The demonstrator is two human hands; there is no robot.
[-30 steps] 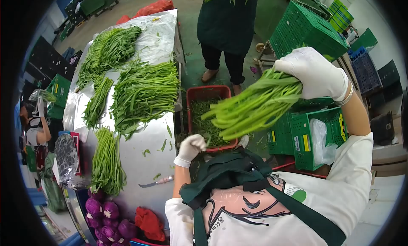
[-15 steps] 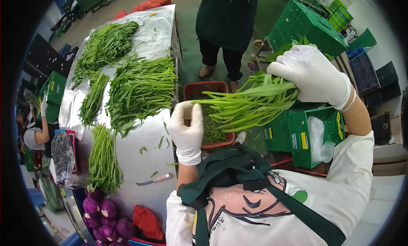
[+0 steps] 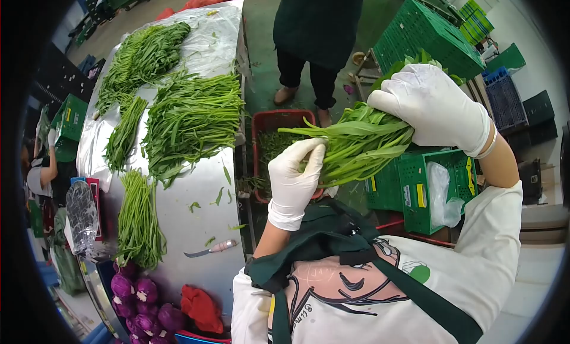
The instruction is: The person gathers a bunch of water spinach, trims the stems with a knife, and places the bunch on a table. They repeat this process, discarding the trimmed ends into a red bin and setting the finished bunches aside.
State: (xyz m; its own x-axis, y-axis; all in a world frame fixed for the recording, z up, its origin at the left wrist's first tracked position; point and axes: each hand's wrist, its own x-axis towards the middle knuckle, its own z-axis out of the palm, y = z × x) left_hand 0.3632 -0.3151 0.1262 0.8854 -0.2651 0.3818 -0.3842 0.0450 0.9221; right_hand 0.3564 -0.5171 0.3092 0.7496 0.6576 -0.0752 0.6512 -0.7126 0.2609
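Note:
A bunch of water spinach (image 3: 368,143) is held up in front of my chest, its stems pointing left. My right hand (image 3: 428,109), in a white glove, is closed around the leafy end. My left hand (image 3: 297,180), also gloved, is at the stem side, its thumb and fingers bent in a pinch at the stems. One longer stem sticks out past the left fingertips. Below the bunch, a red bin (image 3: 259,137) holds green trimmings and is partly hidden by my left hand.
On the metal table (image 3: 196,237) lie several water spinach piles (image 3: 193,121), a curved knife (image 3: 222,246), purple onions (image 3: 145,290) and a red cloth (image 3: 202,308). Green crates (image 3: 424,38) stand right. A person in a dark apron (image 3: 317,26) stands across; another is at far left.
My left hand has moved right, from the tip of a stem to farther along the bunch. My right hand keeps its hold with little movement. The view has shifted slightly.

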